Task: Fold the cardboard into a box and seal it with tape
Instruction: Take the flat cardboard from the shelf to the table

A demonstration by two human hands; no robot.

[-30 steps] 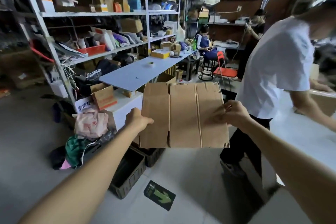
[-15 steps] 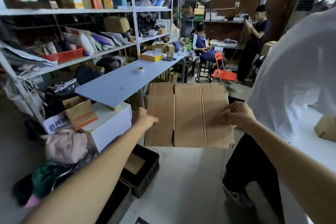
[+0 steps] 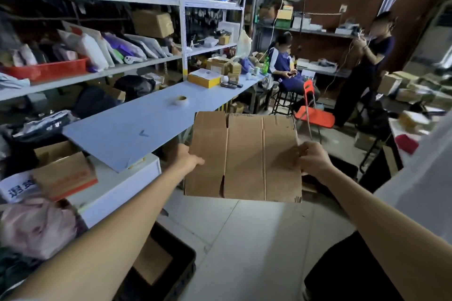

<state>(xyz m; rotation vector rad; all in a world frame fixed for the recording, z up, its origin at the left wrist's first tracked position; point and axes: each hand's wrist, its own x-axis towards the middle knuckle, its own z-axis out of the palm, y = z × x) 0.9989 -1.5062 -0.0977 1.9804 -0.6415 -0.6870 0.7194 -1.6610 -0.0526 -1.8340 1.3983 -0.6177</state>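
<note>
A flat, unfolded brown cardboard sheet with creases and flap slits hangs in the air in front of me, above the floor. My left hand grips its left edge, thumb on the near face. My right hand pinches its right edge at about the same height. A roll of tape lies on the long pale blue table beyond and left of the cardboard, out of reach of both hands.
Shelving packed with parcels runs along the left. A white box and black crates sit low at left. A person in white stands close on my right. A red chair and two more people are farther back.
My view has swung toward the table and come closer to it; the cardboard stays flat in both hands. The person in white has slid to the right edge.
</note>
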